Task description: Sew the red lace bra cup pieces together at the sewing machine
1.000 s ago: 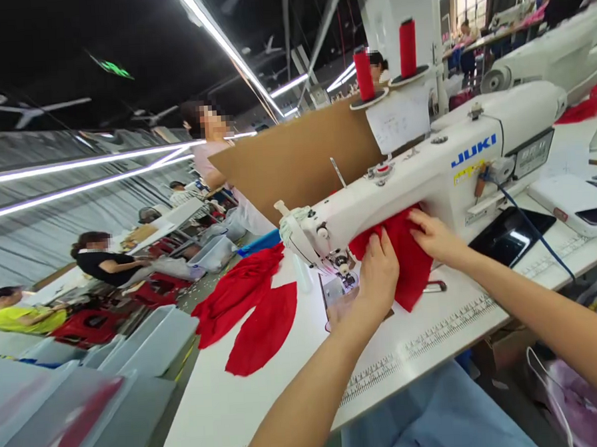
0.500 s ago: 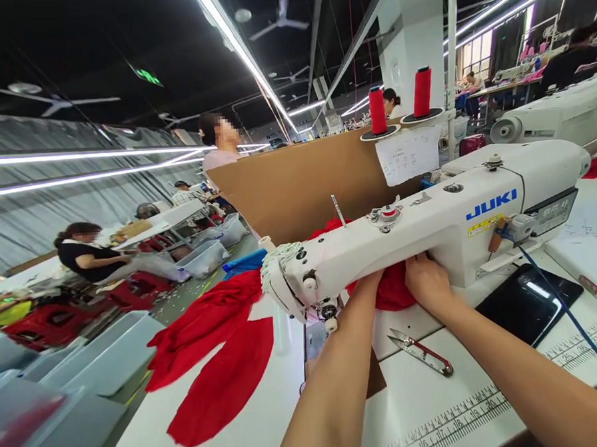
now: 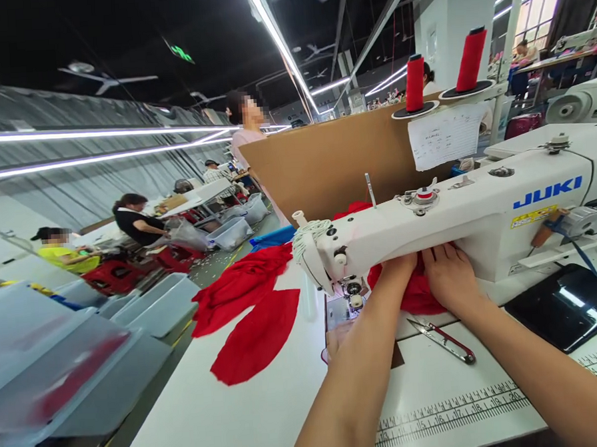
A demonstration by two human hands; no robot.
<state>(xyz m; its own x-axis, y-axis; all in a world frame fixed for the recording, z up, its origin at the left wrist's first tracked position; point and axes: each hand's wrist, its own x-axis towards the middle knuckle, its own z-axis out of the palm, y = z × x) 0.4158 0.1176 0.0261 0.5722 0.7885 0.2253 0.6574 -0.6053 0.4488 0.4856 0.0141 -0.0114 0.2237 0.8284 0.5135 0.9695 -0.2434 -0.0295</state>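
Under the arm of the white sewing machine [image 3: 458, 208] lies bunched red fabric [image 3: 422, 297]. My left hand [image 3: 402, 263] reaches in at the fabric, its fingers hidden by the machine arm. Beside it, my right hand [image 3: 450, 275] rests on the cloth with its fingers stretched forward and slightly apart; the tips are partly covered. Thread snips [image 3: 445, 341] with a red handle lie on the table just in front of the fabric. To the left of the machine head are a red cut piece [image 3: 257, 336] and a crumpled red cloth [image 3: 241, 280].
A printed ruler [image 3: 453, 409] runs along the front of the white table [image 3: 188, 416]. The black glossy tablet-like object [image 3: 566, 306] lies right of my arm. Red thread cones [image 3: 414, 84] and a cardboard panel [image 3: 330, 158] stand behind. Plastic bins [image 3: 147, 305] line the floor at left.
The view has turned left, so the machine and table appear shifted right. My right hand's fingers look more stretched out over the fabric. Both hands stay under the machine arm.
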